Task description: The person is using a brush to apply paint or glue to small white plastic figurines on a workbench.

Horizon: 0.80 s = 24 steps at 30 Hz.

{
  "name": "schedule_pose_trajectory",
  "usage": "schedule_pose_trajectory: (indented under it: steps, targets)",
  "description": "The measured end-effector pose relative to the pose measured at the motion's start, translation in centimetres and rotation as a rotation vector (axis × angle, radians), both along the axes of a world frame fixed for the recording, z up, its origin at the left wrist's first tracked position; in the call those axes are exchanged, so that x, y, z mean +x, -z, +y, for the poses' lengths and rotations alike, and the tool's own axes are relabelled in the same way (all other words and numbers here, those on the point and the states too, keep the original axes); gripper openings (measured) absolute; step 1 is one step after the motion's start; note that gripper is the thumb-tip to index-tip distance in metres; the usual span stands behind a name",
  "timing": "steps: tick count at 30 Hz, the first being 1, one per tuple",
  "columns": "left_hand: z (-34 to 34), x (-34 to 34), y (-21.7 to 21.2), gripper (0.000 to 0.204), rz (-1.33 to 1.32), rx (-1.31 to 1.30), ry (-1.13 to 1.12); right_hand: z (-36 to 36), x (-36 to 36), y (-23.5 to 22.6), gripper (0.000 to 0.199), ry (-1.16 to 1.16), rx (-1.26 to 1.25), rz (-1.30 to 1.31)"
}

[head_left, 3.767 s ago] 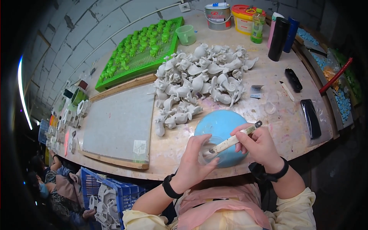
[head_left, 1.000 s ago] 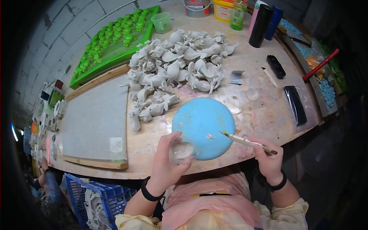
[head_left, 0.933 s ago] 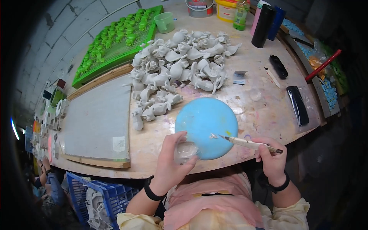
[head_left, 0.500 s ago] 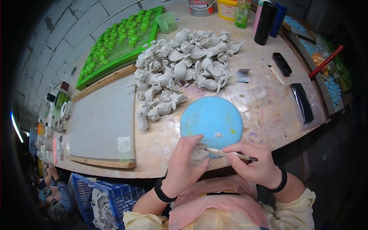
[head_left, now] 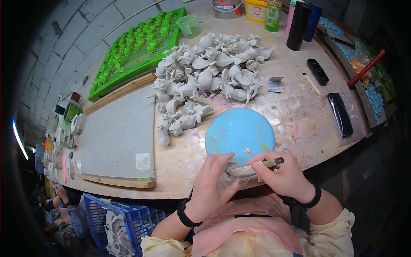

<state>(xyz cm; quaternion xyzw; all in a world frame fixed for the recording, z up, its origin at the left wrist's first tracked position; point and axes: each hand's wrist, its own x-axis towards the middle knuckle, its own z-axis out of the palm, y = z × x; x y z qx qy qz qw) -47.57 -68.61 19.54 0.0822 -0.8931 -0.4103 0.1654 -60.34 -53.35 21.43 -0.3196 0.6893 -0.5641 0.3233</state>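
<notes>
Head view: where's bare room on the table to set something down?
Free: the grey board left of the figurine pile, and bare wood between the blue disc and the black case. Crowded: the pile itself, the green tray, the containers at the far edge, and by both hands.

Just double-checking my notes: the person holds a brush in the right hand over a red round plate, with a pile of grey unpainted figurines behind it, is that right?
Not quite: in the head view the round plate is light blue, not red. The rest holds: the right hand holds the brush at the plate's near edge, and the pile of grey figurines lies behind it.
</notes>
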Motion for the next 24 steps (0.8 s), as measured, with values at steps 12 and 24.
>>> schedule_pose_trajectory:
  steps: [12,24]
  targets:
    - [-0.6,-0.2,0.2,0.063,0.011,0.074,-0.020,0.4,-1.9,-0.8,0.020,0.043,-0.025,-0.345]
    - [-0.9,-0.6,0.3,0.063,0.016,0.023,-0.035,0.1,-1.2,-1.1,0.015,0.039,-0.036,-0.064]
